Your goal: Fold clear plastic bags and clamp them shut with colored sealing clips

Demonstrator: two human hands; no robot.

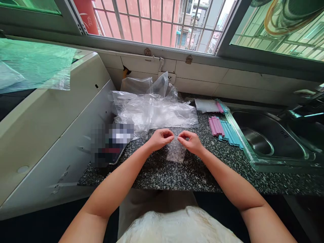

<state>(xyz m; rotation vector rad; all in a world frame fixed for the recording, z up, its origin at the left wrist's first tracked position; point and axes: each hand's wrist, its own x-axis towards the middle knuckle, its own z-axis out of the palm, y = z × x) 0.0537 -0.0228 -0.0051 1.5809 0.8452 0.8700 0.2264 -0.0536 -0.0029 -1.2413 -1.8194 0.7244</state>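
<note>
Pinching one small clear bag (176, 151) — left hand (161, 138) and right hand (191, 141), fingers clamped on its top edge.

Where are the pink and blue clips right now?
The pink and blue clips lie on the granite counter, right of the right hand, against the sink rim.

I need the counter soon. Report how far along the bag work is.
Done: cannot tell. In hand: left hand and right hand pinch the top of one small clear plastic bag. Left: crumpled clear plastic bag pile; pink and blue plastic clip sticks lie unused.
</note>
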